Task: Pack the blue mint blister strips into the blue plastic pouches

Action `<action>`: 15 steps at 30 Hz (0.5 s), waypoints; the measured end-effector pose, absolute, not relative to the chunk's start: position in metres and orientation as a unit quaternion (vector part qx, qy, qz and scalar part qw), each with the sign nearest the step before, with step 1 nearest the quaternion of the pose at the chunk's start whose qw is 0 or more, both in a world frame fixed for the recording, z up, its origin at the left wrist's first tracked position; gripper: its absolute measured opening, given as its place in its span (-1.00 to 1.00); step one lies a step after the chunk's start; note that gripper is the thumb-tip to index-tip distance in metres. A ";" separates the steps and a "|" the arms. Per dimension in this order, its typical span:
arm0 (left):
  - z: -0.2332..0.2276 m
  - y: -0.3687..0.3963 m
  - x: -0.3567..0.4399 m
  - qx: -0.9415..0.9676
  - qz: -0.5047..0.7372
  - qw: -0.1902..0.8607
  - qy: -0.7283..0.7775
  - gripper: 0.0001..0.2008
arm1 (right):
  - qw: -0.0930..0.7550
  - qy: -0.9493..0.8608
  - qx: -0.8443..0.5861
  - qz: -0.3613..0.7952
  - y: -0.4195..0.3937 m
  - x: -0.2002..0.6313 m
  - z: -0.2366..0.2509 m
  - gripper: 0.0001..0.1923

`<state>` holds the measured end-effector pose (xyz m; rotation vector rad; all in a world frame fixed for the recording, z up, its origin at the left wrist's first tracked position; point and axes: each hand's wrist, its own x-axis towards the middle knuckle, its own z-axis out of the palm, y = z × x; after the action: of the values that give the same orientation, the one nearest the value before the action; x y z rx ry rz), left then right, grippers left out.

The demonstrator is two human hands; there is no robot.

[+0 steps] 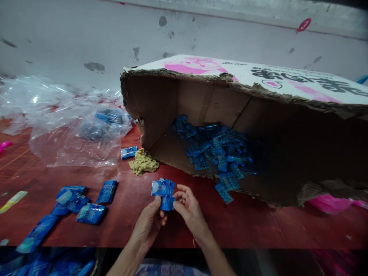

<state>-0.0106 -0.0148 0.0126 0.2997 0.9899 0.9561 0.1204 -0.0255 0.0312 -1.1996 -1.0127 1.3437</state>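
Observation:
Several small glossy blue packets [161,188] are held together in front of me, above the red table. My left hand [149,220] is closed on them, its thumb lying over the lower left part. At their right edge is my right hand [189,209], fingers curled and thumb touching the lower packet. Left of my hands, a loose group of blue packets [92,213] lies on the table, some overlapping. Just beyond my hands sits a crumpled yellow lump [143,161], beside a single blue packet [128,152].
A large torn cardboard box [230,82] lies on its side, with many blue dotted packets [221,147] inside and some spilling over its lip. Clear plastic bags [77,142] cover the back left. More blue packets [54,264] lie below the table's front edge [115,245].

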 end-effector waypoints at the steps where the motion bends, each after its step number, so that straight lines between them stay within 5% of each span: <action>1: 0.012 -0.015 -0.011 0.157 0.444 0.757 0.454 -0.71 | 0.506 -0.421 -0.495 0.567 -0.025 0.119 0.031 -0.58; 4: 0.009 -0.018 -0.011 0.202 0.449 0.729 0.475 -0.70 | 0.488 -0.435 -0.503 0.565 -0.026 0.113 0.025 -0.51; 9: 0.008 -0.021 -0.007 0.230 0.472 0.659 0.538 -0.69 | 0.459 -0.533 -0.610 0.366 -0.031 0.102 0.022 -0.40; 13: 0.012 -0.017 -0.010 0.148 0.463 0.727 0.485 -0.70 | 0.385 -0.649 -0.607 0.247 -0.031 0.134 0.032 -0.57; 15: 0.013 -0.015 -0.014 0.107 0.448 0.750 0.475 -0.73 | 0.306 -0.644 -0.695 0.093 -0.028 0.167 0.035 -0.66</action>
<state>-0.0141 -0.0152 0.0127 0.2336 1.0391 0.9792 0.1671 -0.0283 0.0350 -1.8400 -1.7038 0.2466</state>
